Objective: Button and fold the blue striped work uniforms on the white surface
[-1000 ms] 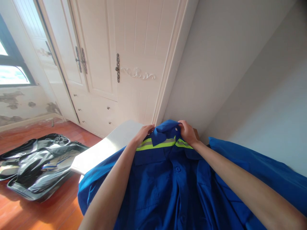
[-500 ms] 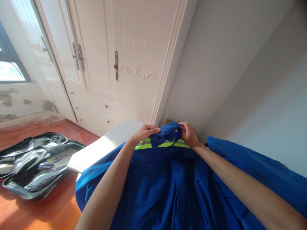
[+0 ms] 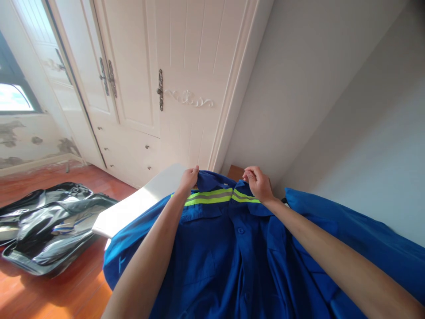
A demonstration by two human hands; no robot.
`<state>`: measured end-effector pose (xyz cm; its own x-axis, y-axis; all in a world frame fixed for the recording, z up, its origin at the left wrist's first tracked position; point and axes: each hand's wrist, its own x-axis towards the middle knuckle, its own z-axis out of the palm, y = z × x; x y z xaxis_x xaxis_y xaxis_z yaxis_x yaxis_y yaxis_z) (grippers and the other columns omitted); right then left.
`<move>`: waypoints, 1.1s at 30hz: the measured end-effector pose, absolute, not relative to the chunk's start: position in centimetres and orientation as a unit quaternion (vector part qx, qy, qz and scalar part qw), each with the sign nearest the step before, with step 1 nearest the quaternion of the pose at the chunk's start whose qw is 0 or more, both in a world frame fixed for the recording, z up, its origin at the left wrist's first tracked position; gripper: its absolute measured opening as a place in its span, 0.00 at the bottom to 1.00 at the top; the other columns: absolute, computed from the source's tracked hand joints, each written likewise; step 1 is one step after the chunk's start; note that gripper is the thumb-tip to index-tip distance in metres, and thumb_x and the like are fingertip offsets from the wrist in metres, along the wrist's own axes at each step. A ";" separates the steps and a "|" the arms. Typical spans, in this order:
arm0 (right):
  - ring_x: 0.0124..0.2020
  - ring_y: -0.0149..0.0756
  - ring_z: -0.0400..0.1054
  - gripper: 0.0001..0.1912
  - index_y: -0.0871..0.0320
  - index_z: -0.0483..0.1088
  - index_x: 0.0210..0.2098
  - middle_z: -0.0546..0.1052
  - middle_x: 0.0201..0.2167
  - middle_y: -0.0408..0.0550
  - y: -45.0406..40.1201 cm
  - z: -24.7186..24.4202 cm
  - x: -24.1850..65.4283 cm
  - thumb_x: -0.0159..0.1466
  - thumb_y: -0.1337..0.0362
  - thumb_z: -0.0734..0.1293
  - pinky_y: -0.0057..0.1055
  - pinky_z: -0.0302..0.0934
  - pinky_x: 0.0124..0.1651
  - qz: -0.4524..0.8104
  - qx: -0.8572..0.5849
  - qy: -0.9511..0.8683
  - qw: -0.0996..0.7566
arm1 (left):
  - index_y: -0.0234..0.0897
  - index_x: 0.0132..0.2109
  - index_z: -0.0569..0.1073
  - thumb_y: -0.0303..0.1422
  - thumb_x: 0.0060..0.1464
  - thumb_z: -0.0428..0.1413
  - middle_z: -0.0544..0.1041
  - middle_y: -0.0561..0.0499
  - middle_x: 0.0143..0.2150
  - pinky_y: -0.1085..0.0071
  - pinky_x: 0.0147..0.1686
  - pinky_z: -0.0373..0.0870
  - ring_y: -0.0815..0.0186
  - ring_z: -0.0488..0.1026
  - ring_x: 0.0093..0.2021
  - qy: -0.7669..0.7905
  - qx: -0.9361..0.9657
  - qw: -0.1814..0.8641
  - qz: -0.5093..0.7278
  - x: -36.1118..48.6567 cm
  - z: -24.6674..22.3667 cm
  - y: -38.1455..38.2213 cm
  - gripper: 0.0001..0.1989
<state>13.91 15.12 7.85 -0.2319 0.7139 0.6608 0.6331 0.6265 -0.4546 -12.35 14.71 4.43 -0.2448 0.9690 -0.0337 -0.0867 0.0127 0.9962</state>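
A blue work jacket (image 3: 212, 248) lies front up over a white tabletop, its buttoned front running toward me and a yellow-and-grey reflective band across the chest. My left hand (image 3: 190, 178) is closed on the jacket at the left side of its collar (image 3: 214, 178). On the collar's other side, my right hand (image 3: 259, 182) has its fingers curled in, with the tips right by the cloth. Whether cloth is pinched in them I cannot make out. Both forearms reach over the jacket, and its sleeves spread out to either side.
The white tabletop (image 3: 122, 210) shows at the left of the jacket. An open black suitcase (image 3: 56, 230) with things in it lies on the reddish wooden floor (image 3: 79, 292). White wardrobe doors (image 3: 133, 66) stand ahead, a grey wall (image 3: 332, 133) at the right. A brown wooden piece (image 3: 235, 172) shows behind the collar.
My left hand has moved left along the collar. The collar, earlier bunched up between both hands, now lies wider and lower, showing more of the reflective band. My right hand stays near its place, fingers curled.
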 end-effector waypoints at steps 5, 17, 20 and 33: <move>0.38 0.38 0.74 0.11 0.55 0.67 0.41 0.78 0.34 0.48 14.6 7.5 13.7 0.68 0.55 0.58 0.33 0.66 0.44 0.092 -0.418 -0.812 0.396 | 0.38 0.25 0.65 0.51 0.56 0.54 0.60 0.58 0.15 0.70 0.22 0.65 0.69 0.62 0.16 0.564 0.376 0.473 0.563 -12.3 4.2 14.8 0.22; 0.32 0.38 0.75 0.15 0.58 0.68 0.41 0.79 0.34 0.52 17.3 3.1 17.3 0.65 0.53 0.62 0.30 0.67 0.32 0.203 -0.616 -0.706 0.285 | 0.35 0.38 0.69 0.20 0.50 0.55 0.72 0.50 0.31 0.70 0.37 0.74 0.67 0.75 0.34 0.497 0.354 0.496 0.618 -11.1 3.4 16.4 0.08; 0.35 0.38 0.75 0.16 0.58 0.68 0.46 0.79 0.37 0.50 17.1 2.3 17.9 0.60 0.60 0.67 0.31 0.67 0.37 0.181 -0.626 -0.714 0.258 | 0.36 0.44 0.67 0.21 0.50 0.54 0.73 0.45 0.41 0.66 0.44 0.72 0.62 0.74 0.45 0.574 0.353 0.396 0.624 -11.0 2.6 16.7 0.14; 0.30 0.40 0.73 0.07 0.58 0.74 0.29 0.78 0.26 0.49 18.9 4.1 23.3 0.51 0.63 0.72 0.30 0.64 0.32 0.178 -0.662 -0.712 0.154 | 0.39 0.17 0.65 0.32 0.45 0.62 0.72 0.46 0.23 0.66 0.41 0.62 0.50 0.72 0.40 0.685 0.562 0.280 0.370 -16.8 4.4 13.8 0.15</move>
<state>23.29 18.90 4.08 -0.0766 0.9969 -0.0164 0.8869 0.0606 -0.4580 -16.83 13.83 4.45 -0.2124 0.9766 0.0322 0.5629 0.0953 0.8210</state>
